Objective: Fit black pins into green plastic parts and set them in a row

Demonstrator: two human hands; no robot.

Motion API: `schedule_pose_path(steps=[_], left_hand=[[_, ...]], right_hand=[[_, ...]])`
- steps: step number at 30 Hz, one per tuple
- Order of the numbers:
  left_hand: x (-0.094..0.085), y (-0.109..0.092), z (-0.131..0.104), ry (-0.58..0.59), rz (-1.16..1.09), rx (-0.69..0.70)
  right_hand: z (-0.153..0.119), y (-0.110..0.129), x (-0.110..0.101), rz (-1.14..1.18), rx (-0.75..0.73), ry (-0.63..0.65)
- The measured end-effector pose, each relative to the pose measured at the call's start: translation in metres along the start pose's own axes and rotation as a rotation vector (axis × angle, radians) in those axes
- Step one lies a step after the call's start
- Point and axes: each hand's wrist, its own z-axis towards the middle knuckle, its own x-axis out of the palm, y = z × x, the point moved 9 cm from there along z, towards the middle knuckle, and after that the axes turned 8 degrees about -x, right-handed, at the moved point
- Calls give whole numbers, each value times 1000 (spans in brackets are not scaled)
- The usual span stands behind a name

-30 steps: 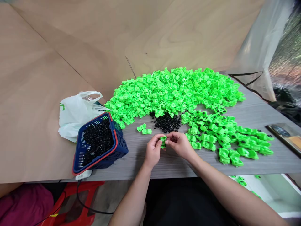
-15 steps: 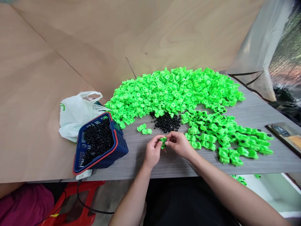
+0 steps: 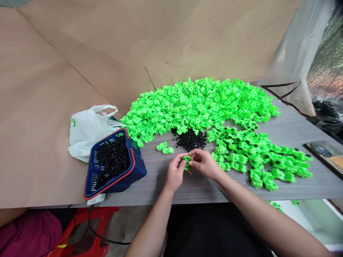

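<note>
Between my two hands, near the front of the grey table, is a small green plastic piece [image 3: 187,162] with dark bits on it. My left hand [image 3: 175,172] pinches its left side, and the fingers of my right hand [image 3: 203,162] close on its right side. Just beyond them lies a pile of small black parts [image 3: 190,139]. Two loose green pieces [image 3: 167,150] rest left of that pile. A large heap of green pieces [image 3: 198,103] spreads behind. To the right are green pieces with black parts on them [image 3: 255,150].
A blue basket [image 3: 139,167] with a red rim holds black parts at the left, beside a white plastic bag [image 3: 85,128]. A phone-like object [image 3: 321,150] lies far right. Below are a red stool [image 3: 100,228], a white bin [image 3: 311,221] and another person's clothing [image 3: 29,232].
The view has shifted very slightly. Both hands keep their hold on the green piece, with hardly any movement of the fingers.
</note>
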Motion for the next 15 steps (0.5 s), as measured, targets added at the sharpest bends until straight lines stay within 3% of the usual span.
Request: schedule_pose_path(steps=[5,8,11,15], left_hand=[[12,16,3,53,-289,-183],[19,21,8,57,-360,-248],[29,22,11,53,-363,-266],[38,14,14,81,-273,-209]], right_hand=[[-1,0,-8,-84,-7,66],[-3,9,-19,-221,-34,17],[-5,23,-28,-281,-66,-56],[-5,38,-42,-130,-58,-28]])
